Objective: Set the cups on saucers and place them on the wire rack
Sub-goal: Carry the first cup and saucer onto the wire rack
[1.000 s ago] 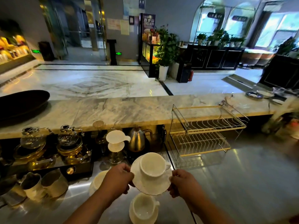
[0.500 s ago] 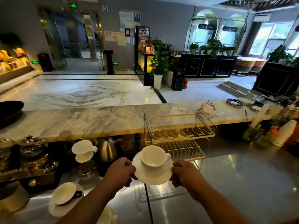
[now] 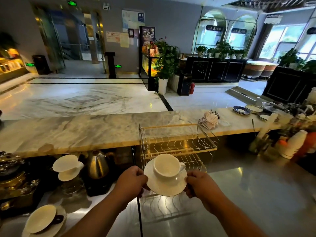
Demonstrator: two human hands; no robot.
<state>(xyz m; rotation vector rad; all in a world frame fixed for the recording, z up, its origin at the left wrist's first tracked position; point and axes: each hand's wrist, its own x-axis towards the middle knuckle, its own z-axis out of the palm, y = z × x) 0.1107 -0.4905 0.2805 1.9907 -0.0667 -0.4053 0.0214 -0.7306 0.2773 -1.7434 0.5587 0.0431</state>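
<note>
A white cup (image 3: 166, 165) stands upright on a white saucer (image 3: 166, 186) that I hold in the air with both hands. My left hand (image 3: 130, 180) grips the saucer's left rim and my right hand (image 3: 199, 183) grips its right rim. Just beyond the saucer stands the two-tier wire rack (image 3: 177, 145) on the steel counter, both tiers bare. Another white cup on a saucer (image 3: 42, 219) lies tilted at the bottom left.
A steel kettle (image 3: 97, 164) and a white dripper on a glass server (image 3: 67, 166) stand left of the rack. The marble bar top (image 3: 85, 129) runs behind. Stacked paper cups (image 3: 293, 144) and plates (image 3: 241, 110) sit at the right.
I have carried the cup and saucer to the right and closer to the wire rack, which is now straight ahead. My view has swung right and the left-hand teaware has slid out of frame.
</note>
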